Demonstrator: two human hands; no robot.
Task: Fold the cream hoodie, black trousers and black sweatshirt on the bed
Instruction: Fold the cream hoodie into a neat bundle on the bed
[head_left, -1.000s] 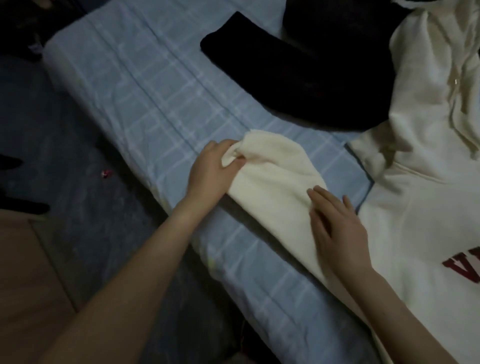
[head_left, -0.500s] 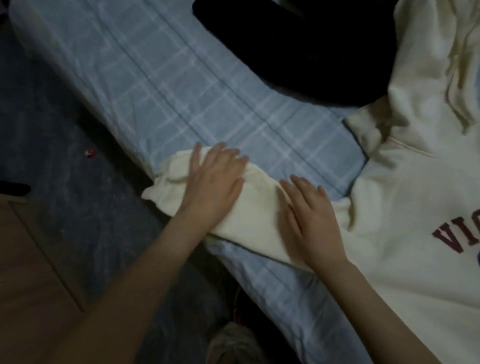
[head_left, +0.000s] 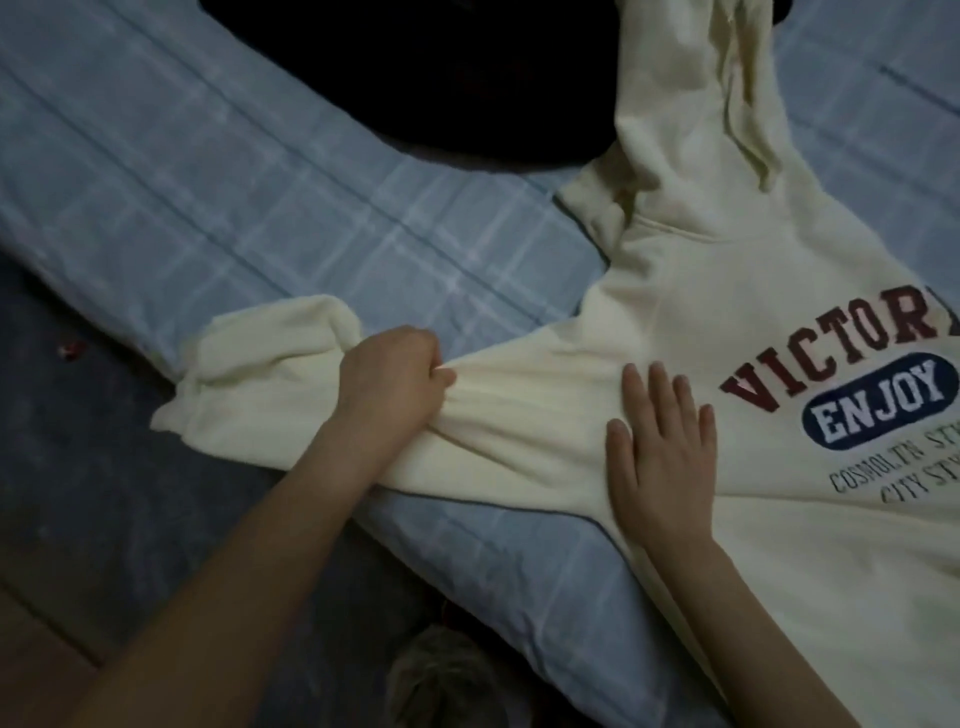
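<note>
The task looks to be at its very start. Nearest the person, the left hand (head_left: 395, 374) grips the sleeve (head_left: 270, 364) of the cream hoodie (head_left: 727, 291), fingers curled into a bunch of cloth partway along it. The cuff end beyond the fist droops over the edge of the bed (head_left: 260, 197). Toward the hoodie's chest from there, the right hand (head_left: 660, 447) lies flat with straight fingers. It presses the cloth where sleeve meets body, just beside the printed lettering (head_left: 857, 374).

The hoodie lies face up on the bed with no fold visible in its body, so the sleeve is probably the first part to be turned in. Farther off, the hood (head_left: 727, 78) stretches away from the chest, unfolded. Beyond the hoodie's shoulder lies a black garment (head_left: 441, 78), touching the hood's edge; whether it is the trousers or the sweatshirt cannot be told. By this view, the black pieces have yet to be folded.
</note>
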